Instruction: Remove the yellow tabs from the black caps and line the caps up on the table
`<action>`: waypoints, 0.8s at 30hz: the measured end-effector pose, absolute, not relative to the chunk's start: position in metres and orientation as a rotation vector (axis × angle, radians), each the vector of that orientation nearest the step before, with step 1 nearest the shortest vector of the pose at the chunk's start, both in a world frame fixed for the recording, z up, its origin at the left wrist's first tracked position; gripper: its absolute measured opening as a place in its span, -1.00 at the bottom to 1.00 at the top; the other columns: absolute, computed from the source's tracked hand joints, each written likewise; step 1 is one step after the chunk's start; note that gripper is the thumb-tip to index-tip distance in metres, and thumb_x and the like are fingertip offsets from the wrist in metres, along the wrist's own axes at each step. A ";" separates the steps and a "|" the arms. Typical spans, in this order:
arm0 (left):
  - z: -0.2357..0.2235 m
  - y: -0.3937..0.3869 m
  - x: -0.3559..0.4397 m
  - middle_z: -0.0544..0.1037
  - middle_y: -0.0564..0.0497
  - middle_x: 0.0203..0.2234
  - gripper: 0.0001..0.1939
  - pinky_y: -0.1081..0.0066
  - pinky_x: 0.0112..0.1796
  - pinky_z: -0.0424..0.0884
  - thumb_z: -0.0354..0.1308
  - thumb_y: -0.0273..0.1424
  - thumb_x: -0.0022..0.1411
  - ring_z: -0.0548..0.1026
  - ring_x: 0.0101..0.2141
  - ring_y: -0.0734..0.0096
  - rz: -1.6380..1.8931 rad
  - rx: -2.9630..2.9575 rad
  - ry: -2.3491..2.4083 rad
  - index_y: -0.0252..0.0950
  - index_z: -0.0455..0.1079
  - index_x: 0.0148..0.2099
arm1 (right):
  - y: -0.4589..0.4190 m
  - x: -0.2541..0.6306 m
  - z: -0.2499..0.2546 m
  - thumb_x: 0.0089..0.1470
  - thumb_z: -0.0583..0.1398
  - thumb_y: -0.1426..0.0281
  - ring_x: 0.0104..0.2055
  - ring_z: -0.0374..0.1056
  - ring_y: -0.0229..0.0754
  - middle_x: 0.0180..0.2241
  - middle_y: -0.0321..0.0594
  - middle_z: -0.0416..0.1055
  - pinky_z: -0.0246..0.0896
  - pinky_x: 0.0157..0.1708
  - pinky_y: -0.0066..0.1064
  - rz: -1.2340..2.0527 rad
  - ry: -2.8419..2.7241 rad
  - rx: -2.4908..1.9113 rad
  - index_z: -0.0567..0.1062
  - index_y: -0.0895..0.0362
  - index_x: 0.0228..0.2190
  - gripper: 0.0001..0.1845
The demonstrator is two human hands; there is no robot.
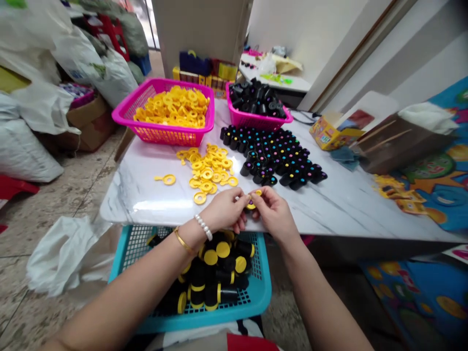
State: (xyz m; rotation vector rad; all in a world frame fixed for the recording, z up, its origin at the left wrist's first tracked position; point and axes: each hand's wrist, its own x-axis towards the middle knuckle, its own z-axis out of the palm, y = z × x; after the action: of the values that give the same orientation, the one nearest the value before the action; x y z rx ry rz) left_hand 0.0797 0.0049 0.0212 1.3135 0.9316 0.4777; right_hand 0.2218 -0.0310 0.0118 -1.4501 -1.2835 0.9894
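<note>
Head view: I see a large pink basket [161, 138] of yellow rings [175, 107], a small pink basket [248, 120] of black pieces [257, 100], and a teal mesh basket [204, 319] of yellow-ended black cylinders [211, 294]. The left hand [227, 207] and right hand [274, 209] grip a round yellow piece [251, 206] at the near edge of the glossy, marbled table [351, 209].

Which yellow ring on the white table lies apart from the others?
The yellow plastic ring lying alone toward the left; a gap separates it from the pile of yellow rings.
</note>
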 end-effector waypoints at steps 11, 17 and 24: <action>0.006 -0.005 0.081 0.44 0.05 -0.66 -0.65 0.49 -0.68 0.27 -0.18 -0.18 0.31 0.45 -0.70 0.38 0.644 1.512 0.944 -0.26 0.34 -0.29 | -0.012 0.250 0.025 -0.05 0.28 0.24 -0.61 0.23 -0.41 -0.60 -0.30 0.36 0.13 -0.65 -0.61 1.643 -0.937 -1.228 0.58 0.25 -0.38 -0.70; 0.002 -0.021 0.080 0.48 0.06 -0.55 -0.66 0.47 -0.46 0.28 0.05 -0.25 0.24 0.46 -0.51 0.39 0.958 1.843 1.145 -0.27 0.30 0.02 | -0.013 0.243 0.021 -0.11 0.35 0.27 -0.65 0.20 -0.46 -0.54 -0.34 0.41 0.12 -0.68 -0.64 1.577 -1.145 -1.328 0.53 0.20 -0.32 -0.69; -0.002 -0.020 0.084 0.44 0.10 -0.53 -0.51 0.46 -0.43 0.25 0.21 -0.25 0.13 0.45 -0.46 0.35 0.919 1.904 1.198 -0.25 0.18 0.07 | -0.002 0.251 0.025 -0.09 0.33 0.20 -0.61 0.28 -0.41 -0.48 -0.27 0.44 0.18 -0.67 -0.59 1.767 -1.183 -1.325 0.50 0.23 -0.35 -0.65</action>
State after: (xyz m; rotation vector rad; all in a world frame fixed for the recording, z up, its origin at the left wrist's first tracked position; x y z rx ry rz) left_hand 0.0844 -0.0199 -0.0020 1.9039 1.1975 0.9193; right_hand 0.2508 -0.0021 0.0249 -1.3248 -1.1828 1.7671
